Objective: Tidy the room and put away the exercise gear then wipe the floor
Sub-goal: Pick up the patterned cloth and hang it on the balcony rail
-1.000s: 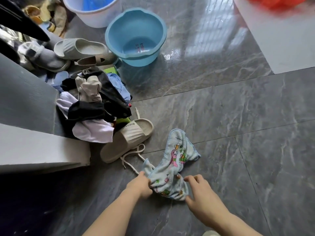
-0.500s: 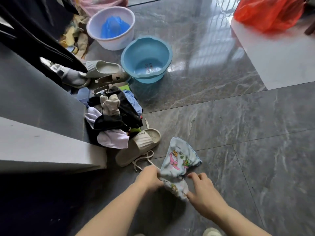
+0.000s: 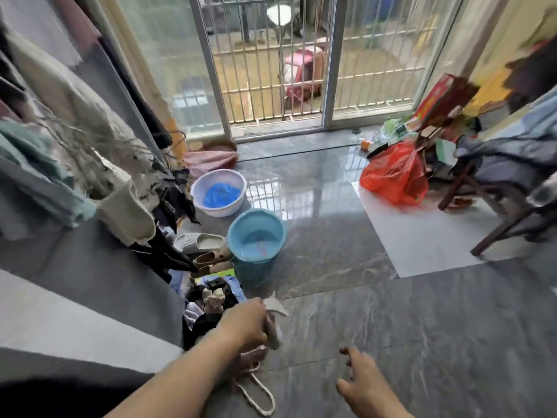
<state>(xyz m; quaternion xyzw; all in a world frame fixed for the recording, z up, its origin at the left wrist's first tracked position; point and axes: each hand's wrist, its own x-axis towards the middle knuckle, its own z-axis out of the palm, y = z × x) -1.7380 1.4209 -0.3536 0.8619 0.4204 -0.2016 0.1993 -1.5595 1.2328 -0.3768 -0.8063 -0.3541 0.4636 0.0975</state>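
Note:
My left hand [image 3: 245, 325] is raised above the grey marble floor [image 3: 407, 333], shut on a bunched pale cloth [image 3: 273, 322] that sticks out past my fingers. My right hand [image 3: 363, 383] hovers lower right, fingers spread, holding nothing. A white cord loop [image 3: 259, 393] lies on the floor under my left forearm. A pile of dark and white clothes [image 3: 208, 303] sits just left of my left hand, against the grey bed edge [image 3: 90, 324].
A blue basin [image 3: 256, 236] and a white basin [image 3: 219, 191] holding something blue stand ahead, with slippers [image 3: 200, 242] beside them. An orange plastic bag [image 3: 394, 175] and a chair with clothes [image 3: 506, 164] stand at right. Barred sliding doors [image 3: 271, 64] close the far side.
My view has tilted up from the floor to the room. The left hand lifted the cloth off the floor; the right hand let go and opened.

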